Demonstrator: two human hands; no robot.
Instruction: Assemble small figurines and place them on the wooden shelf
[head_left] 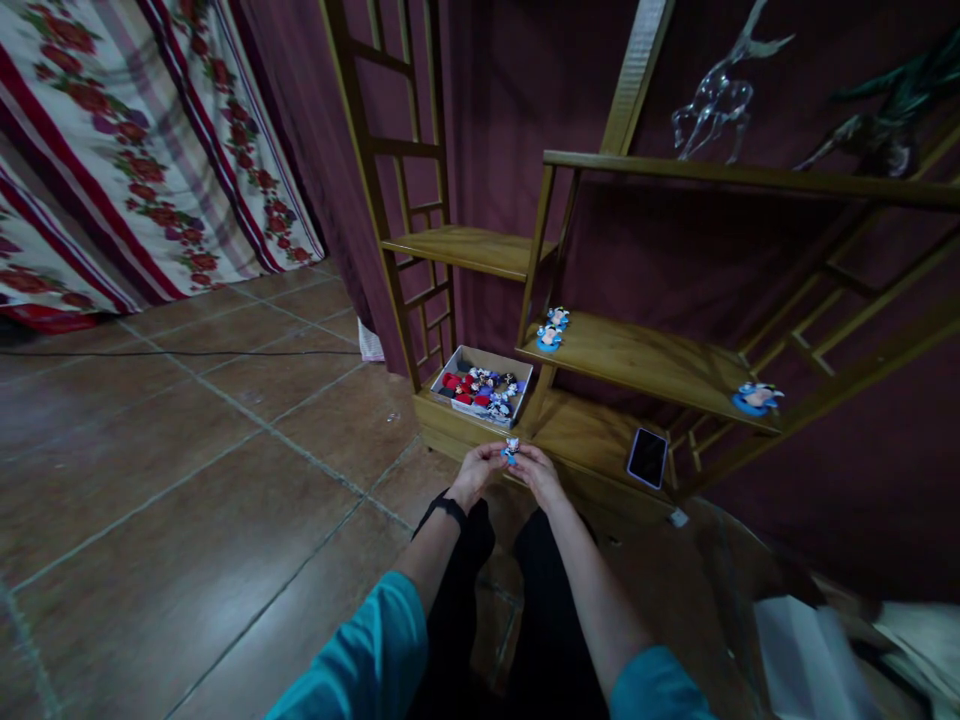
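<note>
Closest to the lens, a pair of teal sleeves (375,650) is worn, with the forearms stretched forward over dark trousers (559,610). A black band (450,508) is strapped on the left wrist.

At the end of those arms a little figurine (512,450) is being held up between both hands — pale on top, bluish at the base — just in front of the low front edge of a wooden shelf unit (630,360). It's pinched from one side by the fingertips of the left hand (478,472) and from the other by those of the right hand (538,474). Which finger is pressed where can't be told at this size.

Just beyond the left hand, a shallow box (501,362) is set on the lowest level, loaded with a jumble of small figures (480,388) in red, white, black and purple. On the board above and to the right, two blue-based figures (550,337) are stood close together at the left end, and a third blue-based one (757,398) is placed well apart at the right end.

Below that board a dark-screened phone (647,458) is laid at the right — light purple rim. Up top, a clear glass deer (716,100) is displayed.
</note>
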